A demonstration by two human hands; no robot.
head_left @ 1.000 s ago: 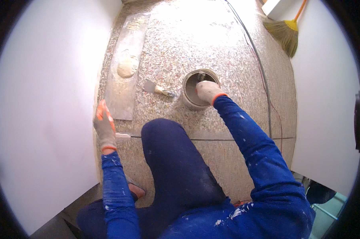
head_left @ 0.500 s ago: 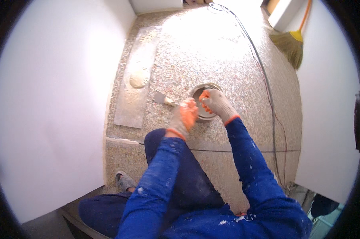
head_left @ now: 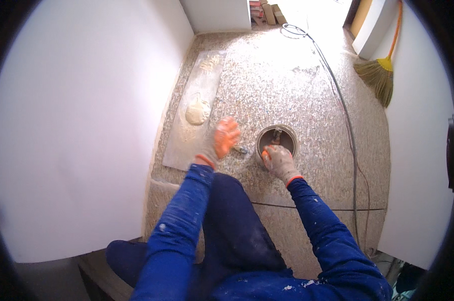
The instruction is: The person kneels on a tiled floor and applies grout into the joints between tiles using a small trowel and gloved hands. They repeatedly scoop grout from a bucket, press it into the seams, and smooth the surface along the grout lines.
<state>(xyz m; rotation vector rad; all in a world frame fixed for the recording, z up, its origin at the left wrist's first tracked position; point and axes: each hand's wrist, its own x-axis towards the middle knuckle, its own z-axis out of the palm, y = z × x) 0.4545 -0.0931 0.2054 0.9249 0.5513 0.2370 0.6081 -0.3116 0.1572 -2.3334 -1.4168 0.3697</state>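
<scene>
My left hand (head_left: 226, 139), in a pale glove with orange rubber coating, is smeared by motion. Its fingers look stretched out and hold nothing I can see. Beneath and beside it lies a putty knife, its handle end (head_left: 241, 149) showing and its blade hidden by the hand. My right hand (head_left: 279, 161), gloved alike, is closed over the near side of a round bucket (head_left: 295, 140). What its fingers hold is hidden. Inside the bucket, a dark tool-like object (head_left: 276, 135) leans near the far wall; its kind is unclear.
Left of my hands lies a long flat board (head_left: 179, 150) with a mound of cream paste (head_left: 197, 112). A dark cable (head_left: 341, 108) runs along the floor at right. A broom (head_left: 380, 75) leans against the right wall. Boxes (head_left: 271, 14) stand at the far end.
My left hand has moved left, away from the bucket and over the putty knife. My right hand has drawn back to the bucket's near rim. The whole view has shifted.
</scene>
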